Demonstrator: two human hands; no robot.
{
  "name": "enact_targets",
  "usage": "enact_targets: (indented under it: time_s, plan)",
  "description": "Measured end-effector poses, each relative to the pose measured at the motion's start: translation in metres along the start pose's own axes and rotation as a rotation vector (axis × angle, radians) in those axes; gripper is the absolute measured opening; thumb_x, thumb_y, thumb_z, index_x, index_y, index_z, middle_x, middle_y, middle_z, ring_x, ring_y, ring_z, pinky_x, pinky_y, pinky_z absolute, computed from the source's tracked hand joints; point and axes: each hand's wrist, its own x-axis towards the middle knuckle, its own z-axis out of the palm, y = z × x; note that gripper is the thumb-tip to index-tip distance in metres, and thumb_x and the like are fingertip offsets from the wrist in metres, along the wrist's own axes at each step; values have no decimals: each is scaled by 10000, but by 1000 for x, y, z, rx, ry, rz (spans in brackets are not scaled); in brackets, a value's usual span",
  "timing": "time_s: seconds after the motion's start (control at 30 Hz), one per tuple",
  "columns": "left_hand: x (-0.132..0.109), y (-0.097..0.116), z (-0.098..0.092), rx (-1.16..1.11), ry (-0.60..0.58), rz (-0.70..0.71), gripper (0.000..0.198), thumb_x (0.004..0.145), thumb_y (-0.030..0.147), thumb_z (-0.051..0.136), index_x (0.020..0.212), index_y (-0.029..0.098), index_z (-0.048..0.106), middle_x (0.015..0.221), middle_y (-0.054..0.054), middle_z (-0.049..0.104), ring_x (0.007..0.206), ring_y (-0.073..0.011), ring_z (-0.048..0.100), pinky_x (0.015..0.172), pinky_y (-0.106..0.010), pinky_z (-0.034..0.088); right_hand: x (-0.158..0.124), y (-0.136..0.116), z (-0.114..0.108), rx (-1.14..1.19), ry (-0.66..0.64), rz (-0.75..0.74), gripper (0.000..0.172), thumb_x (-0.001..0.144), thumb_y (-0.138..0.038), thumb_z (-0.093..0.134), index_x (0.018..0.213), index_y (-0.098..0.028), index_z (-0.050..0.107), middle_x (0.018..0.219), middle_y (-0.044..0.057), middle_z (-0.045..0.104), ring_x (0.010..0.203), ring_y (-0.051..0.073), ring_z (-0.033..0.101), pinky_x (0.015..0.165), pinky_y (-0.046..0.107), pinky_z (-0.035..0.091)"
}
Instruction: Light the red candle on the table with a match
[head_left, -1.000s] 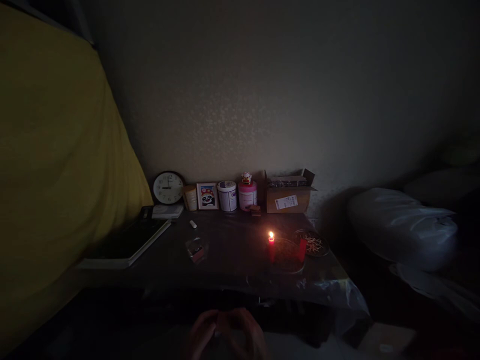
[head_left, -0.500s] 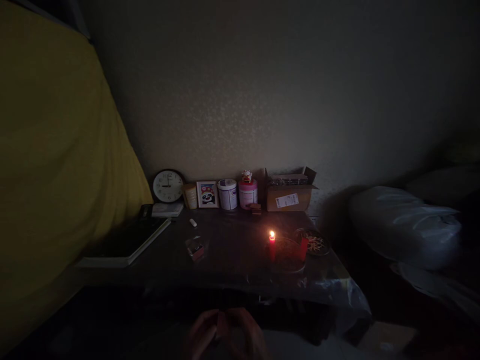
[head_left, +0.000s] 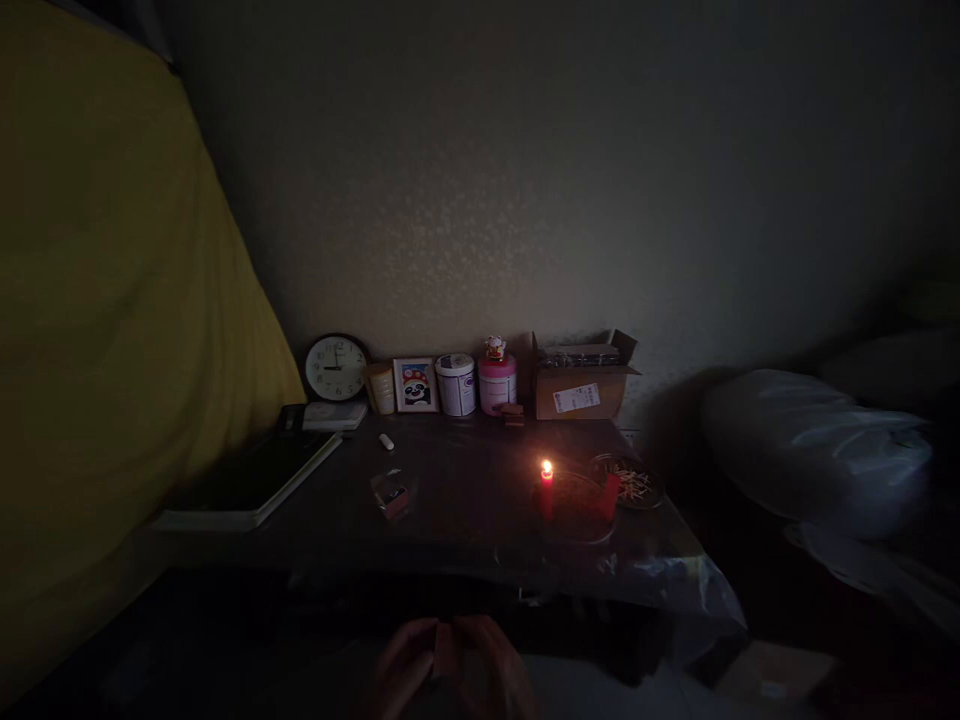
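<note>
At the bottom of the view, in deep shadow, my left hand (head_left: 405, 665) is closed with its fingers pinching a small reddish-brown box, which looks like a matchbox (head_left: 445, 650). My right hand (head_left: 499, 660) curls around the other side of it, its fingertips at the top edge. Both hands are in front of the table's near edge and below its top. Finer detail of the grip is lost in the dark. A lit red candle (head_left: 547, 495) stands on the table beyond them, to the right. Another small box (head_left: 391, 500) in clear wrapping lies ahead.
A round tray (head_left: 577, 540) sits by the candle, with a red upright piece (head_left: 610, 495) at its right. Behind is a dish of matchsticks (head_left: 634, 485). Along the wall stand a clock (head_left: 335, 367), a picture frame (head_left: 415, 386), tins (head_left: 456, 386) and a carton (head_left: 577, 395).
The matchbox shows slightly more of its face between my hands. The hands stay in nearly the same place. The view has shifted a little.
</note>
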Motion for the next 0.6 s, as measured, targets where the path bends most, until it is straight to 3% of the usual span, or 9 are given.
enact_targets:
  time_s: [0.37, 0.6]
  plan:
    - [-2, 3, 1, 19, -31, -6, 332, 689, 495, 635, 883, 230, 689, 921, -60, 703, 937, -265, 610, 859, -345, 447, -3, 8, 6, 20, 52, -5, 167, 865, -254, 523, 1023, -237, 574, 907, 29, 667, 828, 152, 651, 754, 242, 526]
    - [3, -6, -5, 22, -18, -35, 325, 651, 518, 653, 809, 237, 694, 805, -36, 693, 874, -252, 609, 806, -327, 459, -8, 14, 14, -16, 120, 1, 185, 835, -363, 563, 989, -267, 601, 868, 21, 683, 776, 172, 670, 687, 246, 545]
